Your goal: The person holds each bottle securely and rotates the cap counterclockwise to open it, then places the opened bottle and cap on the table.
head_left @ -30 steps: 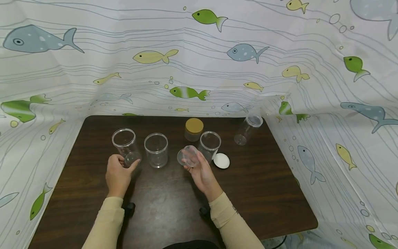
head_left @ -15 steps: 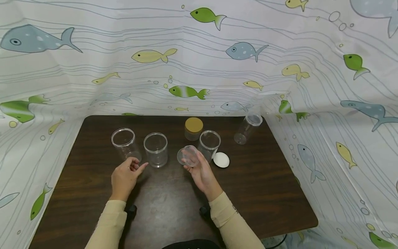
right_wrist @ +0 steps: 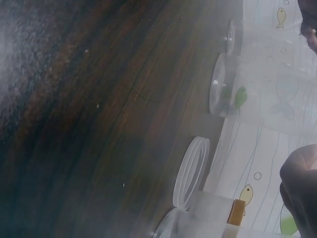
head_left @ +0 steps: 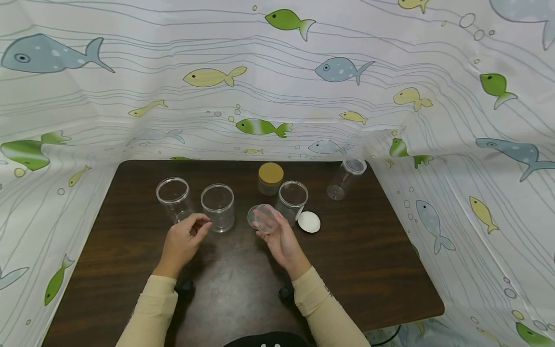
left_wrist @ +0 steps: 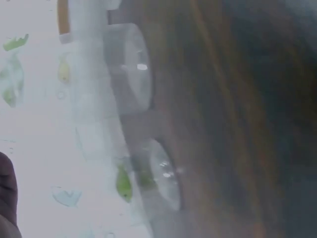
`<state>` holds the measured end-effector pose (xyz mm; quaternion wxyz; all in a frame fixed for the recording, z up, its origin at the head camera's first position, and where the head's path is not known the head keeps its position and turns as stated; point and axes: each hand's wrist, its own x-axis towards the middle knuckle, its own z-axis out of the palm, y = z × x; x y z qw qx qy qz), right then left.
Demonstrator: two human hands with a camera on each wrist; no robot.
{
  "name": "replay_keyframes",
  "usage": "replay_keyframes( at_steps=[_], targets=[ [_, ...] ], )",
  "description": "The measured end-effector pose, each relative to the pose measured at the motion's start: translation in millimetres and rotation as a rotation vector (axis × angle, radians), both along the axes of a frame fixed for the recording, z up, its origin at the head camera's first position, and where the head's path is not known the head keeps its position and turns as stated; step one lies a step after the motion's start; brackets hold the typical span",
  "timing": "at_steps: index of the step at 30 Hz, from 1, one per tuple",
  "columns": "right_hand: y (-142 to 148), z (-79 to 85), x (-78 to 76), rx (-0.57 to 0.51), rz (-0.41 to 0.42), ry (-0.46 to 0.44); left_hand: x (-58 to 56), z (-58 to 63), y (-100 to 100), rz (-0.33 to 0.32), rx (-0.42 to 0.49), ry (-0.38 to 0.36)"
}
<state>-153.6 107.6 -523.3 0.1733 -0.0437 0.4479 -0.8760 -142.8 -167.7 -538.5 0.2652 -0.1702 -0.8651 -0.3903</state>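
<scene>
Right grip: my right grip is narrow, thumb and fingers pinching a clear lid, and you can see my fingertips through it.
Clear lid: it's up above the bench, just left of the right jar.
Left grip: pretty narrow too, my left grip has loosely bent fingers with a little gap to the thumb. It's in front of the left jar and the middle jar, hiding the low part of the left one. Can't really tell if I'm brushing the middle one.
Jars: those three are see-through, upright and open-topped. Left and middle stand near each other, the right one's on the far side of my right grip.
Spare lid: another clear one, the spare lid, lies flat on the bench near a small jar with a tan lid.
White lid: the white lid sits just right of the right jar.
Slim jar: the slim jar stands at the far right corner, lid on.
Backdrop: fish-print cloth behind the bench and down both sides.
Sleeves: cream sleeves on both arms.
</scene>
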Motion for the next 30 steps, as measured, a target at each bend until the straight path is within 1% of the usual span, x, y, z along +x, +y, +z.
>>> replay_keyframes(
  at_steps=[7, 10, 15, 21, 24, 30],
  targets=[
    [2.8, -1.8, -0.3, -0.006, 0.007, 0.000, -5.2, 18.9, 4.6, -0.061, 0.063, 0.060],
    [4.1, -3.7, 0.2, -0.016, 0.009, -0.003, -6.9, 25.6, 6.0, -0.072, 0.072, 0.079],
    [6.1, -5.8, 1.1, -0.022, 0.013, -0.002, -9.7, 35.3, 10.3, -0.085, 0.060, 0.089],
    [8.3, -10.7, 1.3, -0.018, 0.030, 0.023, -15.8, 50.5, 16.6, -0.115, 0.033, 0.062],
    [8.8, -12.4, 2.6, -0.006, 0.039, 0.036, -16.8, 57.9, 21.3, -0.130, 0.009, 0.032],
    [10.4, -13.9, 4.1, 0.026, 0.053, 0.068, -16.3, 66.1, 32.5, -0.166, -0.059, -0.033]
  ],
)
